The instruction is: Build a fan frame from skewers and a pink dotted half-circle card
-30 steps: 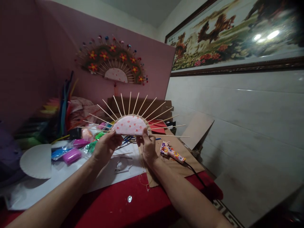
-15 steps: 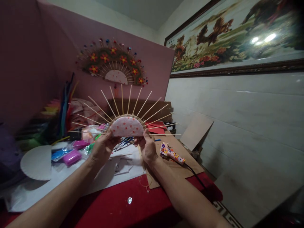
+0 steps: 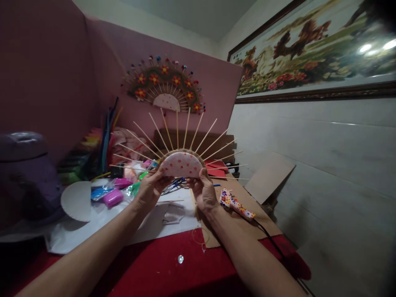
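A half-round fan-shaped craft [image 3: 182,165] is held up above the table, its flat edge downward. Its face is white cloth with orange-red dots, twine runs along the curve, and several thin wooden sticks radiate outward. My left hand [image 3: 153,185] grips its lower left corner, thumb in front. At the lower right corner, my right hand [image 3: 204,190] pinches it the same way, fingers behind. Below and right of my right hand lies a flower-patterned glue gun [image 3: 236,205] with a black cord. Blue-handled scissors [image 3: 175,185] lie partly hidden behind the craft.
A finished flowered fan [image 3: 165,88] hangs on the pink board. Left on the table are a white paper half-disc [image 3: 76,201], bagged coloured clay [image 3: 113,198] and a purple flask [image 3: 27,177]. Cardboard [image 3: 260,220] lies at right; a clear gem [image 3: 180,259] rests on the red cloth.
The camera view has turned left, so the whole scene sits farther right and the purple flask shows more. Both hands still hold the craft in much the same pose.
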The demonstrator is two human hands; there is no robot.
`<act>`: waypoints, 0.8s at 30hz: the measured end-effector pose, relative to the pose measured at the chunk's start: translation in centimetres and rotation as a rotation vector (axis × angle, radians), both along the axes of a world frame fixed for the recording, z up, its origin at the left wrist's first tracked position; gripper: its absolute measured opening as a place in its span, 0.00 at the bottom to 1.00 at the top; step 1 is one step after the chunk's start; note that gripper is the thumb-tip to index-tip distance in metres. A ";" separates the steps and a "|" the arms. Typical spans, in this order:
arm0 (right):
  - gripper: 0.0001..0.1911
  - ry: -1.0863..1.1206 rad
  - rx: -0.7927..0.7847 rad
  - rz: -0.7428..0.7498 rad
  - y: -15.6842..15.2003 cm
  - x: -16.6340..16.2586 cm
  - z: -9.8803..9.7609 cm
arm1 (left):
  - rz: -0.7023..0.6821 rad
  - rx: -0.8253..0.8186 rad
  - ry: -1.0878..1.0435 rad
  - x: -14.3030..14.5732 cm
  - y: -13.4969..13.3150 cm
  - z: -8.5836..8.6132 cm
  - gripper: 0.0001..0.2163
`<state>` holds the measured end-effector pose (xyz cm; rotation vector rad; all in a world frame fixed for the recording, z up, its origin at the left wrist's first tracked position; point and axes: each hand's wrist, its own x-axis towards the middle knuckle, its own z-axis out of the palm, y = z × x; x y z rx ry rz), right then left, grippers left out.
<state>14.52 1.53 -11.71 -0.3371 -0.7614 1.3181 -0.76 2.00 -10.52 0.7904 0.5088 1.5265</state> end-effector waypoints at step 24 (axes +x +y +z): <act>0.15 0.143 -0.096 0.058 0.1 0.3 -0.1 | 0.061 0.010 -0.020 -0.8 0.3 0.3 0.03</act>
